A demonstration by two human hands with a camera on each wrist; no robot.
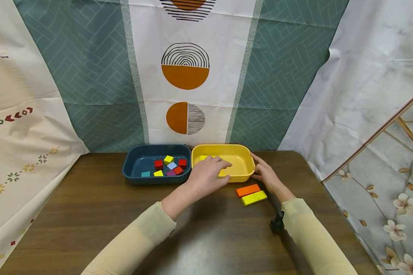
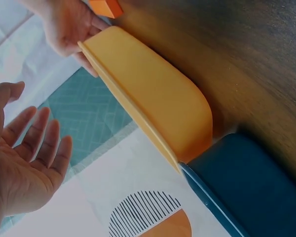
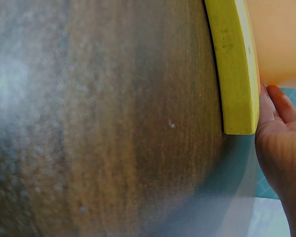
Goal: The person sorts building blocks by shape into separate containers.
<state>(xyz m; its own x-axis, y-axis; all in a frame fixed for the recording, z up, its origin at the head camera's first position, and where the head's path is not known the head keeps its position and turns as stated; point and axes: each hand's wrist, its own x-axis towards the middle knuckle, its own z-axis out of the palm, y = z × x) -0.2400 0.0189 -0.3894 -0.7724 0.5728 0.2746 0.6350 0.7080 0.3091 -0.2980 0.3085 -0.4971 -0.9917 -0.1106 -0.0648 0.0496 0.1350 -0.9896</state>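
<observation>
A yellow tray (image 1: 241,160) stands at the back of the table, with yellow pieces in it partly hidden by my left hand (image 1: 208,175). That hand hovers over the tray's left front part; its fingers are loosely bent and spread, and the left wrist view shows nothing in the palm. At the tray's right end, my right hand (image 1: 266,177) holds the end wall, fingers toward the back corner and thumb toward the front. In front of the tray, near the right wrist, lie an orange block (image 1: 247,190) and a yellow block (image 1: 254,198), side by side.
A dark blue tray (image 1: 132,168) abuts the yellow tray's left end. It holds several small pieces, among them a red cube (image 1: 158,165) and a yellow cube (image 1: 168,159). Patterned cloth (image 1: 103,95) hangs close behind both trays. The wooden table (image 1: 206,236) extends toward me.
</observation>
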